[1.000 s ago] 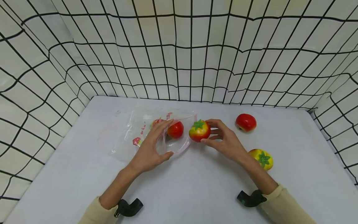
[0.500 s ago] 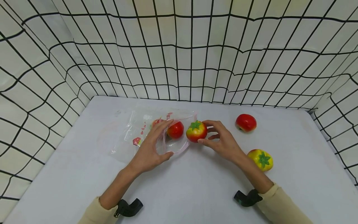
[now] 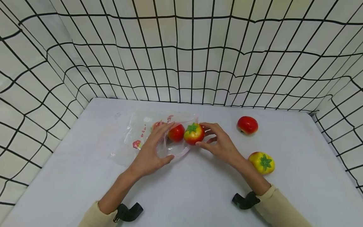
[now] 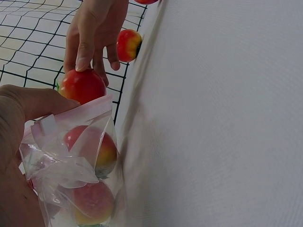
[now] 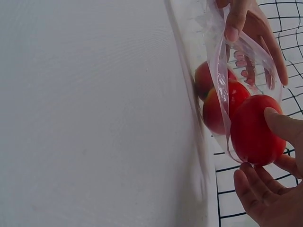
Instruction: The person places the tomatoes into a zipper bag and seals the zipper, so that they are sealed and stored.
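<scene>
A clear plastic bag (image 3: 137, 144) with a pink-edged mouth and red printed fruit lies on the white table. Curved around its mouth, my left hand (image 3: 148, 154) holds it, fingers at the far side and thumb at the near side. Inside are a red toy tomato (image 3: 176, 134) and, behind it, another toy tomato (image 4: 93, 203) seen through the plastic. My right hand (image 3: 219, 143) grips a red-yellow toy tomato (image 3: 194, 135) with a green star-shaped top, right at the bag's mouth. In the right wrist view, this tomato (image 5: 258, 130) overlaps the pink rim.
A red toy tomato (image 3: 247, 125) lies at the back right of the table (image 3: 198, 195). Nearer, beside the right forearm, sits a yellow toy tomato (image 3: 262, 163) with a green top. Black netting (image 3: 193, 49) encloses the table's back and sides.
My right hand has carried its tomato leftward to the mouth of the bag. The left hand and the bag have stayed about where they were.
</scene>
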### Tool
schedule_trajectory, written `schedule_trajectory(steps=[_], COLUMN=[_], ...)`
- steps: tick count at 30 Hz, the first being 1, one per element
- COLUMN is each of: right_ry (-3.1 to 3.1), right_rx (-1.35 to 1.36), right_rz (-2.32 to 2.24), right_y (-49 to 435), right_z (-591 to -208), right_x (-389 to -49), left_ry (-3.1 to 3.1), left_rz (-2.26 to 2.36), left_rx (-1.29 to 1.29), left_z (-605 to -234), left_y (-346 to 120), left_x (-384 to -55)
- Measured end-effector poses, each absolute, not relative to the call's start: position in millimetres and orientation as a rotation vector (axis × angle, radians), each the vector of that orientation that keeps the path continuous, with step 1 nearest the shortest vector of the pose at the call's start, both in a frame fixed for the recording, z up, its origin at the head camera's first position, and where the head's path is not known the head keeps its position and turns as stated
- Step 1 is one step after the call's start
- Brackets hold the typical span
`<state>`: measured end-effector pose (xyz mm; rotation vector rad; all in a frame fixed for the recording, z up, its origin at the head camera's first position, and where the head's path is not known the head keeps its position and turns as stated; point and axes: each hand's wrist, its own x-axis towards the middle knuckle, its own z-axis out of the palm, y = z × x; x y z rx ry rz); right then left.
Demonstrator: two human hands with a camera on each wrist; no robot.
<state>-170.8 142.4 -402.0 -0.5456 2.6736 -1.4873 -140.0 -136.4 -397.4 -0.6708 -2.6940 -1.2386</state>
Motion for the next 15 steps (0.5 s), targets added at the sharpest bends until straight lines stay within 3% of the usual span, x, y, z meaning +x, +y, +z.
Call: schedule_trajectory(steps=[15], right_ry=[2.675], right_rx=[-0.5], right_rz=[-1.494], right_y=[131], right_z=[-399], right_x=[-172], left_ry=[-2.69], left_rz=[-1.236], left_rx=[-0.68], left_z=[-395], left_y=[-137], left_x=[-139])
